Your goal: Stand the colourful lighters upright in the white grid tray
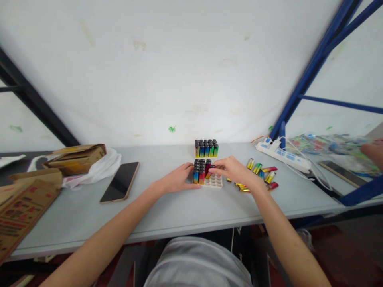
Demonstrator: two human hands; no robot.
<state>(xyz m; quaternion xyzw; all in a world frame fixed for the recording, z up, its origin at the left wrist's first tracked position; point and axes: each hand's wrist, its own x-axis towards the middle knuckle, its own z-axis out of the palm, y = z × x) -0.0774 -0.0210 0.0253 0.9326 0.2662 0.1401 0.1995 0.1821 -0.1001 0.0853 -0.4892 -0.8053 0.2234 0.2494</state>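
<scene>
A pale tray (pixel 214 182) with rows of round-looking hollows sits on the table in front of me. Black-topped lighters (pixel 199 175) with blue, red and yellow bodies stand upright in its left part. My left hand (pixel 176 178) spans the tray's left side, fingers at the back corner and thumb along the front corner. Between the fingertips of my right hand (pixel 229 169) is a red and yellow lighter (pixel 212 170), over the tray's middle rows. Loose lighters (pixel 257 168) lie in a pile right of the tray, partly hidden by my right hand and wrist.
Behind the tray stands a block of upright lighters (pixel 206 148). A phone (pixel 120 182) lies left, near a white plastic bag (pixel 104 165) and cardboard boxes (pixel 32 203). A power strip (pixel 283 154) with cables and a blue metal frame (pixel 311 75) are at right. Another person's hand (pixel 374 153) shows at far right.
</scene>
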